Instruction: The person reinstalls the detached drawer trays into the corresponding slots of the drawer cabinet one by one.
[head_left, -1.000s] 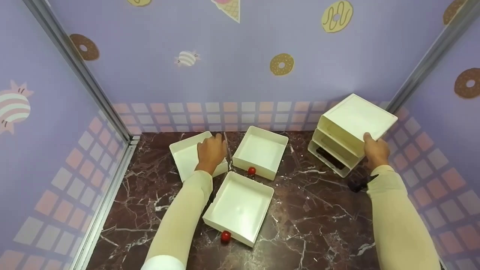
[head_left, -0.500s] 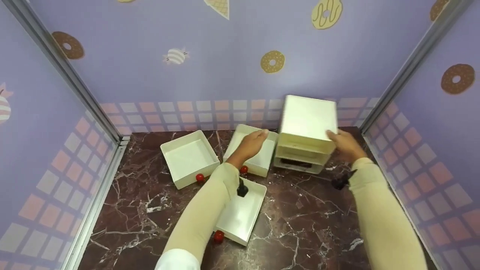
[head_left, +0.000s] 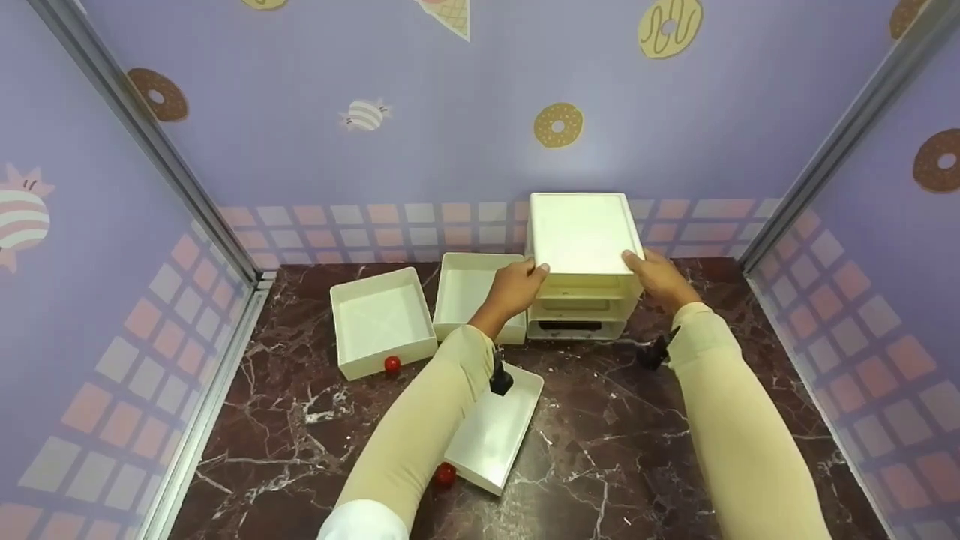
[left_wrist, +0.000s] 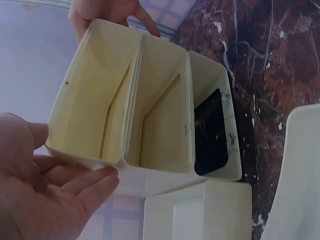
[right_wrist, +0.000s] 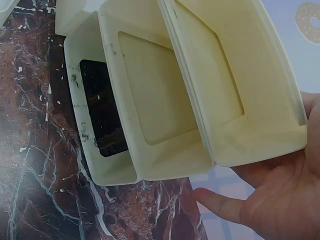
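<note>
Presently, a white cabinet (head_left: 583, 229) is gripped at its top front corners by the left hand (head_left: 516, 287) and the right hand (head_left: 661, 279). It is stood on the marble table (head_left: 592, 465), three open compartments (left_wrist: 162, 125) shown. Just left, one drawer (head_left: 471, 283) is set, then a second drawer (head_left: 381, 322); a third drawer (head_left: 496, 431) is partly hidden by a sleeve (head_left: 416, 424). Doughnuts (head_left: 546, 136) are printed on the wall (head_left: 442, 157).

The white cabinet (head_left: 585, 232) is standing straighter and farther left, the left hand (head_left: 516, 288) now gripping its left edge.
</note>
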